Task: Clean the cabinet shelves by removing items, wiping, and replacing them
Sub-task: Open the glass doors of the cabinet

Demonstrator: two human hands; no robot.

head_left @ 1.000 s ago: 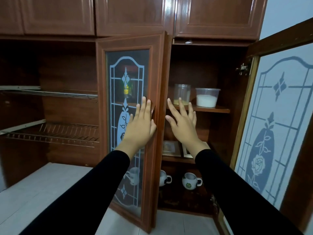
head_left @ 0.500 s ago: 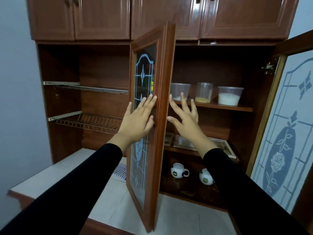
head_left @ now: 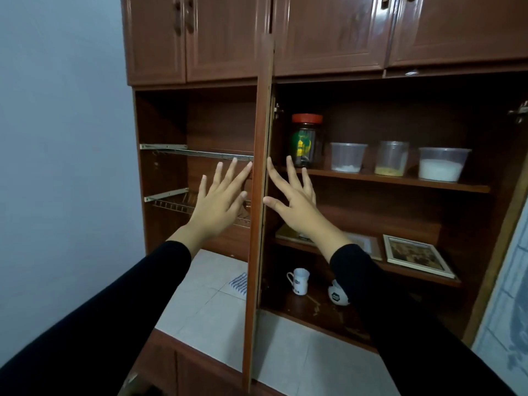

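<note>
The left cabinet door stands edge-on to me, swung wide. My left hand lies flat with spread fingers on its outer side. My right hand, fingers straight, touches its inner side. On the top shelf stand a red-lidded jar and three clear plastic tubs. The middle shelf holds picture frames. Two white mugs sit on the cabinet floor, the right one partly behind my sleeve.
Two metal dish racks hang in the open left bay. A striped cloth lies on the tiled counter. The right glass door hangs open at the frame's right edge. Closed upper cupboards run above.
The left door has swung from half open to edge-on, with both hands following it. The view has shifted left, and the red-lidded jar and the whole top shelf now show.
</note>
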